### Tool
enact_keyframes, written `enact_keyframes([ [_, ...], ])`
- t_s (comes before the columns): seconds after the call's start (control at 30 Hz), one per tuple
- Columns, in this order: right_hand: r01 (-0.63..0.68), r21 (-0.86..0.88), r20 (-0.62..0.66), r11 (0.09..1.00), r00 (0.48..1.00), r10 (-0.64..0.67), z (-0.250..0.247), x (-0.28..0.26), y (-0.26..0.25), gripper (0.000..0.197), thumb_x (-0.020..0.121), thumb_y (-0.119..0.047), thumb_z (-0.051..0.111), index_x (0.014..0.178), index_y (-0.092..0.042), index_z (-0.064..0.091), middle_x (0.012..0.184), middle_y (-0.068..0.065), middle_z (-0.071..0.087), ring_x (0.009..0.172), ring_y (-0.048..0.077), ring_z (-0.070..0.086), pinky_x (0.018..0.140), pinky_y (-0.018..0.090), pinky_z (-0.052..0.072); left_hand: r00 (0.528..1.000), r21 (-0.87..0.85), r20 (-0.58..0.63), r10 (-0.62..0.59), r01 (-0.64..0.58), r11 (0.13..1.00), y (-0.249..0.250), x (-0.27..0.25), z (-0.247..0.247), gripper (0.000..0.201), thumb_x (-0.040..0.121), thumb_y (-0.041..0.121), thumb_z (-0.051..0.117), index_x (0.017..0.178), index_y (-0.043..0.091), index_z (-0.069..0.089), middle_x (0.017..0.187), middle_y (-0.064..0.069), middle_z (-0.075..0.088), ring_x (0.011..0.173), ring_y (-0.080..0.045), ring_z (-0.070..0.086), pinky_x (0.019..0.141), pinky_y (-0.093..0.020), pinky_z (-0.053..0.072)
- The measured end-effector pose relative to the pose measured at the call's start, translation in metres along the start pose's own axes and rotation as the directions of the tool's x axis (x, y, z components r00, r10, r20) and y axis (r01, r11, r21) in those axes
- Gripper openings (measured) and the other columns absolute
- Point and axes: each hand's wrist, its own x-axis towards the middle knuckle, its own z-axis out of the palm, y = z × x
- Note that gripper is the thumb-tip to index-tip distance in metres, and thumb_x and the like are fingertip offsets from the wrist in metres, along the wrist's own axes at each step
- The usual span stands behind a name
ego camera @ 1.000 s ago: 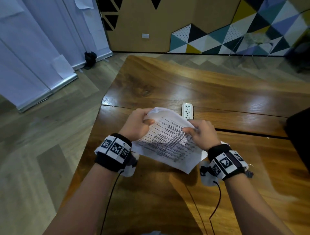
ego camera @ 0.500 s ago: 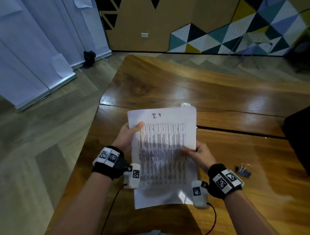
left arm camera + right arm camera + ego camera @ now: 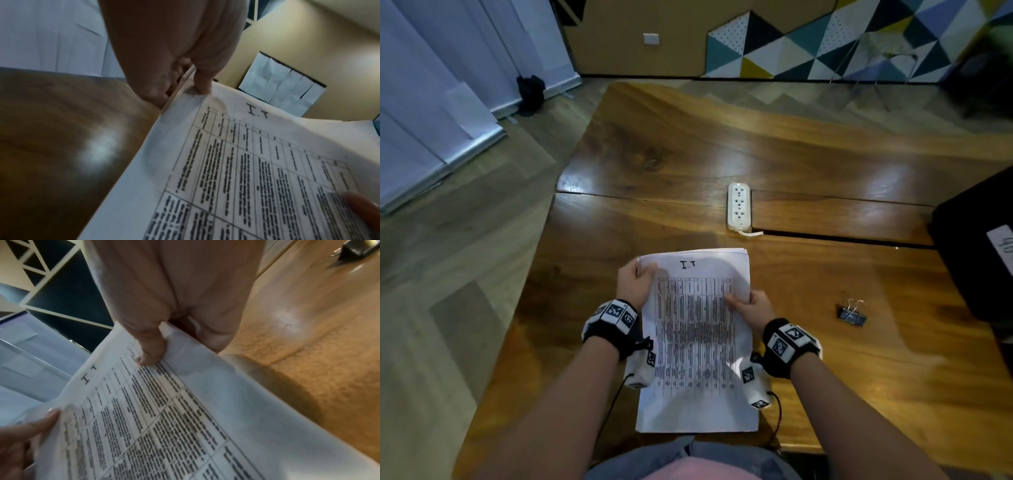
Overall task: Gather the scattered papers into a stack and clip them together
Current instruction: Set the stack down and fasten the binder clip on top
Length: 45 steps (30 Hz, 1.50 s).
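Note:
A stack of white printed papers with a table of text sits in both hands above the near part of the wooden table. My left hand pinches the stack's upper left edge, thumb on top. My right hand pinches the right edge midway, thumb on the page. In the wrist views the papers fill the lower half. A black binder clip lies on the table to the right, apart from my hands; it also shows at the top corner.
A white power strip lies on the table beyond the papers, beside a dark gap between the boards. A black box stands at the table's right edge. The table's left edge drops to a wood floor.
The crumpled, bent papers have been straightened into a flat upright stack and brought lower toward my body. My hands moved from the top edge to the side edges. The binder clip came into view.

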Motion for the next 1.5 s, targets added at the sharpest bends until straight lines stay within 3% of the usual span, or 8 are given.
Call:
enact_keyframes([
  [0.17, -0.026, -0.469, 0.016, 0.883, 0.999, 0.038, -0.019, -0.001, 0.012, 0.03, 0.089, -0.023, 0.06, 0.112, -0.004, 0.065, 0.102, 0.009, 0.066, 0.094, 0.024, 0.062, 0.085, 0.033, 0.05, 0.999, 0.161, 0.029, -0.039, 0.033, 0.986, -0.012, -0.002, 0.019, 0.046, 0.09, 0.012, 0.053, 0.055, 0.016, 0.024, 0.056, 0.0, 0.024, 0.053, -0.017, 0.025, 0.06, -0.028, 0.026],
  [0.3, -0.236, -0.668, -0.397, 0.706, 0.915, -0.07, -0.067, 0.004, 0.004, 0.032, 0.085, -0.016, 0.06, 0.117, -0.011, 0.057, 0.124, 0.013, 0.057, 0.111, 0.03, 0.055, 0.094, 0.041, 0.05, 0.994, 0.219, 0.076, -0.075, 0.057, 0.974, -0.008, 0.002, 0.024, 0.042, 0.089, 0.019, 0.052, 0.055, 0.015, 0.029, 0.057, -0.002, 0.026, 0.056, -0.019, 0.025, 0.057, -0.029, 0.025],
  [0.43, -0.54, -0.649, -0.652, 0.536, 0.757, -0.027, -0.123, 0.005, -0.001, 0.054, 0.083, -0.01, 0.06, 0.132, -0.005, 0.038, 0.143, 0.023, 0.029, 0.122, 0.047, 0.04, 0.101, 0.051, 0.036, 0.992, 0.244, 0.093, -0.091, 0.066, 0.967, -0.012, 0.007, 0.03, 0.023, 0.09, 0.021, 0.049, 0.07, 0.011, 0.046, 0.068, -0.011, 0.041, 0.065, -0.021, 0.036, 0.068, -0.03, 0.035],
  [0.6, -0.542, -0.621, -0.657, 0.566, 0.754, 0.001, -0.147, 0.014, 0.022, 0.024, 0.086, 0.004, 0.052, 0.11, 0.006, 0.056, 0.122, 0.029, 0.051, 0.107, 0.047, 0.053, 0.088, 0.052, 0.05, 0.983, 0.231, 0.14, -0.121, 0.087, 0.969, -0.013, 0.009, 0.035, 0.028, 0.095, 0.014, 0.039, 0.111, 0.004, 0.06, 0.109, -0.018, 0.065, 0.101, -0.033, 0.06, 0.094, -0.043, 0.047],
  [0.8, -0.371, -0.58, -0.55, 0.725, 0.835, -0.012, -0.118, 0.013, -0.001, 0.017, 0.086, -0.011, 0.063, 0.101, -0.006, 0.065, 0.102, 0.023, 0.066, 0.092, 0.039, 0.063, 0.076, 0.042, 0.054, 0.973, 0.214, 0.155, -0.173, 0.137, 0.967, -0.007, 0.004, 0.037, 0.04, 0.091, 0.009, 0.035, 0.128, 0.005, 0.05, 0.124, -0.019, 0.059, 0.112, -0.035, 0.057, 0.097, -0.044, 0.047],
  [1.13, 0.021, -0.406, -0.226, 0.914, 0.966, -0.122, -0.035, 0.017, -0.073, 0.015, 0.091, -0.019, 0.053, 0.079, -0.011, 0.053, 0.087, 0.01, 0.058, 0.084, 0.025, 0.054, 0.075, 0.034, 0.045, 0.974, 0.093, 0.215, -0.071, 0.052, 0.994, 0.007, -0.009, 0.03, 0.032, 0.087, 0.005, 0.035, 0.105, 0.009, 0.06, 0.104, -0.017, 0.066, 0.097, -0.035, 0.061, 0.088, -0.047, 0.05],
  [1.37, 0.351, -0.383, 0.076, 0.854, 0.934, -0.349, 0.004, -0.008, -0.109, 0.017, 0.084, -0.007, 0.064, 0.097, -0.014, 0.056, 0.107, 0.0, 0.06, 0.099, 0.012, 0.057, 0.087, 0.025, 0.046, 0.957, 0.046, 0.291, -0.013, 0.0, 0.999, 0.013, -0.017, 0.03, 0.025, 0.093, 0.012, 0.041, 0.106, 0.01, 0.062, 0.111, -0.012, 0.064, 0.105, -0.03, 0.061, 0.095, -0.048, 0.05],
  [1.5, 0.48, -0.606, 0.185, 0.634, 0.861, -0.474, 0.013, -0.013, -0.115, 0.035, 0.084, 0.001, 0.061, 0.113, -0.017, 0.055, 0.116, -0.004, 0.056, 0.106, 0.007, 0.052, 0.084, 0.013, 0.042, 0.956, 0.055, 0.292, 0.008, -0.025, 0.998, 0.008, -0.017, 0.03, 0.026, 0.09, 0.023, 0.05, 0.106, 0.008, 0.064, 0.119, -0.015, 0.059, 0.11, -0.029, 0.057, 0.1, -0.049, 0.045],
])
